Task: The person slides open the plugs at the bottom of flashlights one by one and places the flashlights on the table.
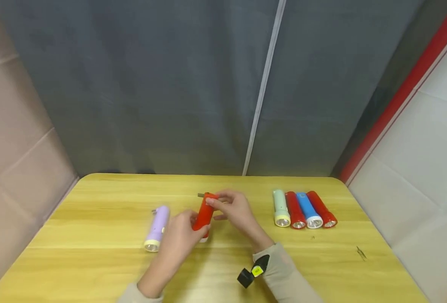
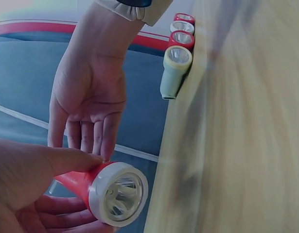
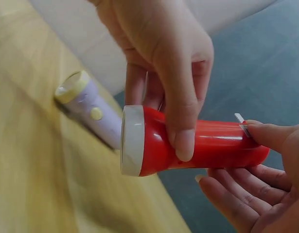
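Note:
A red flashlight (image 1: 205, 212) with a white head ring is held over the middle of the table, tilted, its lens end toward me. My left hand (image 1: 181, 233) grips it near the head; the thumb lies along the red body in the right wrist view. At the tail end, my right hand (image 1: 236, 208) pinches the body, thumb beside the metal plug prongs (image 3: 241, 124) that stick out there, fingers underneath. The glass lens (image 2: 122, 196) shows in the left wrist view. Left of my left hand lies a purple flashlight (image 1: 159, 227) with a cream ring, its prongs out.
On the right, a pale green flashlight (image 1: 280, 206), a red one (image 1: 294, 209), a blue one (image 1: 307, 208) and another red one (image 1: 319, 207) lie side by side. A small dark mark (image 1: 361, 253) is near the table's right edge. A grey curtain (image 1: 151, 92) hangs behind the table.

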